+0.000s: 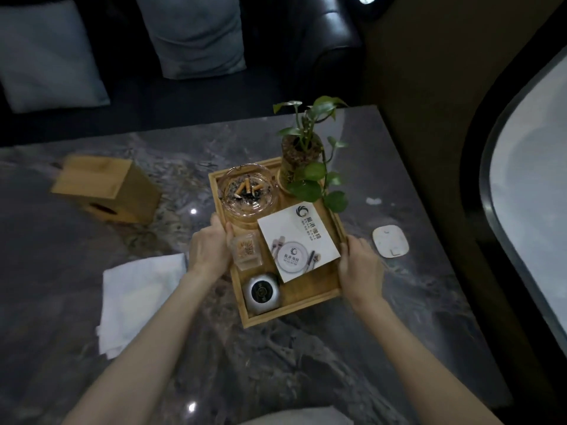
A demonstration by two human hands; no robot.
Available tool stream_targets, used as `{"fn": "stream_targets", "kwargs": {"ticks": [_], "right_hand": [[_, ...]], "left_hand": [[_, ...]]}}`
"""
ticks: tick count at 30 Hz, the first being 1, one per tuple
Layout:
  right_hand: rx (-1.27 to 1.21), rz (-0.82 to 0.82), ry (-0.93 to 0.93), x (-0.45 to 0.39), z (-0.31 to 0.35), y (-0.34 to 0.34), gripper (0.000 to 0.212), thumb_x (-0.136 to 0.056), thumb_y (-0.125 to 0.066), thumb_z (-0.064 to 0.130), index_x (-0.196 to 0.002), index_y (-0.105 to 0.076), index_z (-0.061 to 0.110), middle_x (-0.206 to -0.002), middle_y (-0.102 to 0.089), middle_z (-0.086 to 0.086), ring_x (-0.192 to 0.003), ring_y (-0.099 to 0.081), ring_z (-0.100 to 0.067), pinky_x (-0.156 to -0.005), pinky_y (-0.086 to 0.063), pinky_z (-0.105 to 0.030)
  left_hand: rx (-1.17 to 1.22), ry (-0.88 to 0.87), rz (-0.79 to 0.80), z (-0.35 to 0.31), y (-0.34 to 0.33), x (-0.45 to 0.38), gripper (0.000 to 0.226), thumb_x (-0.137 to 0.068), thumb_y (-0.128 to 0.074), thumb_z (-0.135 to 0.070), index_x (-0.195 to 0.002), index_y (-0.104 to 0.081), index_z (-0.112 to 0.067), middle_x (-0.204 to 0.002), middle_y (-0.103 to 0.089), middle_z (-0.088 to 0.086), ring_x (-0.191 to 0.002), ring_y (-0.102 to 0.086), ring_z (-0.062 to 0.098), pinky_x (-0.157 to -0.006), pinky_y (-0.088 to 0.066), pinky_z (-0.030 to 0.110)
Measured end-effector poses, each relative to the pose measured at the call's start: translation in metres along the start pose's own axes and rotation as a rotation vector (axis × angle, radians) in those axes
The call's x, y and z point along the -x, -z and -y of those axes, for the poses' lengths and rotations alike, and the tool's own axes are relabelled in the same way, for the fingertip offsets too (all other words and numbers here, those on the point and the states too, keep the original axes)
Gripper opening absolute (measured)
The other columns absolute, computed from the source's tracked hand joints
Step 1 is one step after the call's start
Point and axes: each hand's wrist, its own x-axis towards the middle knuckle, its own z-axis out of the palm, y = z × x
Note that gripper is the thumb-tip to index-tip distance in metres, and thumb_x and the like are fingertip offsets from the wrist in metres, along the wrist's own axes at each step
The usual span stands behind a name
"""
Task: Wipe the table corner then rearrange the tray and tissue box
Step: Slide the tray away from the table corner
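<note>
A person's two bare hands hold a wooden tray (310, 311) on a dark marble bench (399, 302), seen from above. The left hand (208, 250) has its grip closed over the tray's left rim, thumb inside the edge. The right hand (360, 265) clasps the right rim opposite. The tray lies near the bench's far right corner, turned slightly askew to the bench edges.

The tray carries a glass ashtray (248, 191) with cigarette butts at far left, a potted plant (302, 157) at far right, a white card (299, 243), a small clear holder (247, 250) and a round silver gadget (261, 292) at the near edge. The wooden tissue box (107, 188) sits well apart to the left. A folded white cloth (138, 299) lies at near left, just beside the left forearm. A small white pad (390, 242) rests on the bench right of the tray.

The step in hand appears to be placing the tray. To do it well, keep it level, since the tall plant could tip and the ashtray could spill ash. Move both hands evenly, square the tray to the corner, and steer clear of the pad. The tissue box would come afterwards.
</note>
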Motion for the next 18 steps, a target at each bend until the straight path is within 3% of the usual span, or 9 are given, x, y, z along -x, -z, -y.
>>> {"fn": "stream_targets", "kwargs": {"ticks": [9, 18], "right_hand": [[-0.023, 0.076, -0.048, 0.035, 0.051, -0.046, 0.022, -0.094, -0.042, 0.009, -0.103, -0.058, -0.003, -0.098, -0.062, -0.021, -0.085, -0.058, -0.038, -0.073, -0.047, -0.045], [0.006, 0.040, -0.135, 0.043, 0.063, -0.068, 0.022, -0.093, -0.044, 0.007, -0.105, -0.058, -0.006, -0.097, -0.062, -0.024, -0.081, -0.059, -0.041, -0.068, -0.046, -0.044]], "left_hand": [[-0.036, 0.042, 0.058, 0.073, 0.014, 0.011, 0.022, -0.094, -0.036, -0.018, -0.095, -0.045, 0.002, -0.089, -0.063, 0.034, -0.079, -0.058, 0.048, -0.060, -0.030, 0.039], [0.017, -0.017, 0.109, 0.097, -0.006, -0.007, 0.024, -0.095, -0.034, -0.020, -0.099, -0.044, 0.002, -0.089, -0.064, 0.033, -0.077, -0.059, 0.047, -0.060, -0.031, 0.038]]}}
